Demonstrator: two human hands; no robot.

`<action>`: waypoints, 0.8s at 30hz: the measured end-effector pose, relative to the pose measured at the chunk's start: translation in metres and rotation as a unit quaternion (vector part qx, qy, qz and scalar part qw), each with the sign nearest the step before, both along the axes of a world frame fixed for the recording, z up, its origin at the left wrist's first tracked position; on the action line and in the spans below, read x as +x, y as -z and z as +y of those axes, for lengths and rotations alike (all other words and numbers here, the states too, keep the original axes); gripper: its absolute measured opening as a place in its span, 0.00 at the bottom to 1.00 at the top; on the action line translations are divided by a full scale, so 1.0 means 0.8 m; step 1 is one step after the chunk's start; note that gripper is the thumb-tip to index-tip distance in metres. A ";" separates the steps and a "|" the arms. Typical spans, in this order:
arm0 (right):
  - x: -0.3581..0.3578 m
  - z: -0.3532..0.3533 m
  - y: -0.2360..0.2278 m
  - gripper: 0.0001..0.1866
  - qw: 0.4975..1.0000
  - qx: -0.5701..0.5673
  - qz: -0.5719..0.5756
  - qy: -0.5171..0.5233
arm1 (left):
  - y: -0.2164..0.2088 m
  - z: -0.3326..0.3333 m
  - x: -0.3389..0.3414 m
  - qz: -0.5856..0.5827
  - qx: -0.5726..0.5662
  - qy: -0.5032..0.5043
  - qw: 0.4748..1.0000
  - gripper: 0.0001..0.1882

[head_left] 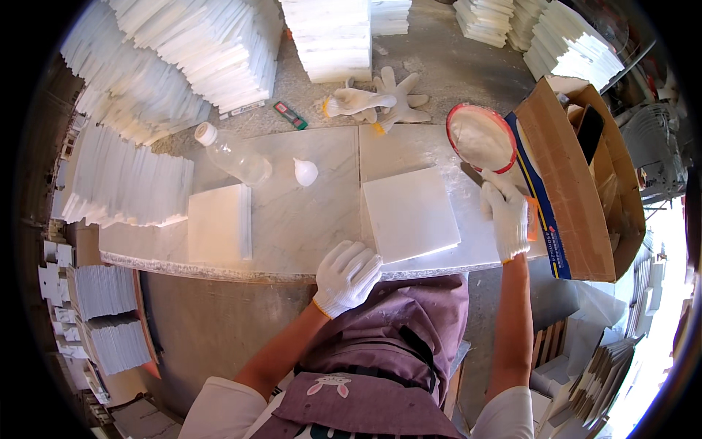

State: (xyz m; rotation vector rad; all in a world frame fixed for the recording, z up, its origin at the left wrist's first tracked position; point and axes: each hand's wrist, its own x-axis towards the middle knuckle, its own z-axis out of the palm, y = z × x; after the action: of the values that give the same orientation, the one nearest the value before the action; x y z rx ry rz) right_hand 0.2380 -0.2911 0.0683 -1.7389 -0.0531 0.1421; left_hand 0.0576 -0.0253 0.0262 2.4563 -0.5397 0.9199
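Both my hands wear white knitted gloves. My left hand [346, 279] rests at the table's front edge, fingers side by side and loosely extended, close to the lower left corner of a square white tile [412, 214]. I see nothing in it. To the right of that tile, my right hand [506, 219] is closed on a small tool like a putty knife; its dark flat blade [471, 174] shows past the fingertips and its handle is hidden. Just beyond the blade stands a red-rimmed bowl [480, 139] with whitish paste or powder in it.
Beside my right hand are an orange item [531, 218] and an open cardboard box [578, 183]. A clear bottle [238, 157], small white squeeze bulb [306, 172] and stacked tiles [218, 224] lie left. Spare gloves [397, 99] lie behind; tall tile stacks [325, 40] stand farther back.
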 end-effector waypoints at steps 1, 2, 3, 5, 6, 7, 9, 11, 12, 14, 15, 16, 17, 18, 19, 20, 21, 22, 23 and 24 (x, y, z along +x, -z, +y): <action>-0.020 0.012 -0.010 0.18 0.998 -0.051 0.043 0.002 | 0.002 0.001 -0.001 0.000 0.000 -0.004 1.000 0.14; -0.040 0.024 -0.011 0.18 0.998 -0.011 0.069 -0.004 | 0.004 0.001 -0.001 -0.001 -0.001 -0.005 1.000 0.14; -0.059 0.036 -0.011 0.17 0.995 0.029 0.095 -0.010 | 0.006 0.002 -0.002 -0.002 -0.001 -0.006 1.000 0.14; -0.088 0.053 -0.009 0.17 0.989 0.063 0.134 -0.020 | 0.005 0.002 -0.003 0.004 0.008 -0.010 1.000 0.14; -0.099 0.061 -0.004 0.18 0.987 0.060 0.148 -0.028 | 0.005 0.002 -0.004 0.007 0.012 -0.011 1.000 0.14; -0.107 0.067 0.000 0.18 0.987 0.057 0.149 -0.036 | 0.004 0.002 -0.003 0.010 0.009 -0.009 1.000 0.14; -0.120 0.078 0.007 0.18 0.984 0.064 0.161 -0.042 | 0.004 0.003 -0.004 0.016 0.003 -0.004 1.000 0.14; -0.126 0.086 0.010 0.19 0.984 0.064 0.161 -0.045 | 0.003 0.002 -0.004 0.012 0.000 -0.005 1.000 0.14; -0.127 0.087 0.013 0.19 0.985 0.064 0.155 -0.048 | 0.003 0.002 -0.004 0.010 -0.001 -0.006 1.000 0.14; -0.129 0.089 0.017 0.18 0.986 0.065 0.145 -0.053 | 0.004 0.002 -0.004 0.012 -0.001 -0.006 1.000 0.14; -0.130 0.091 0.017 0.18 0.986 0.063 0.143 -0.053 | 0.004 0.002 -0.005 0.013 -0.001 -0.006 1.000 0.14; -0.130 0.093 0.017 0.18 0.987 0.062 0.142 -0.052 | 0.005 0.002 -0.005 0.015 -0.001 -0.007 1.000 0.14; -0.130 0.095 0.016 0.18 0.987 0.061 0.140 -0.051 | 0.005 0.002 -0.005 0.017 0.000 -0.007 1.000 0.14; -0.130 0.097 0.016 0.18 0.988 0.059 0.133 -0.052 | 0.005 0.002 -0.006 0.019 0.000 -0.008 1.000 0.14; -0.130 0.098 0.016 0.18 0.989 0.058 0.126 -0.054 | 0.005 0.003 -0.006 0.018 0.001 -0.008 1.000 0.14; -0.130 0.100 0.015 0.18 0.990 0.057 0.119 -0.056 | 0.006 0.003 -0.006 0.017 0.002 -0.008 1.000 0.14; -0.132 0.102 0.015 0.18 0.991 0.050 0.115 -0.054 | 0.007 0.004 -0.007 0.016 0.003 -0.008 1.000 0.14; -0.132 0.104 0.014 0.18 0.991 0.044 0.111 -0.053 | 0.007 0.004 -0.007 0.016 0.002 -0.008 1.000 0.14; -0.132 0.105 0.014 0.18 0.992 0.038 0.107 -0.052 | 0.007 0.004 -0.007 0.016 0.002 -0.009 1.000 0.15; -0.132 0.104 0.014 0.17 0.993 0.028 0.104 -0.055 | 0.008 0.004 -0.007 0.016 0.002 -0.009 1.000 0.15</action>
State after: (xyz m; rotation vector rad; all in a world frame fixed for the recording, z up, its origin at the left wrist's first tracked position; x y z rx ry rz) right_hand 0.1322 -0.2082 0.0569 -1.6563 0.0001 0.3971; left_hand 0.0519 -0.0219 0.0201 2.4788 -0.5092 0.8851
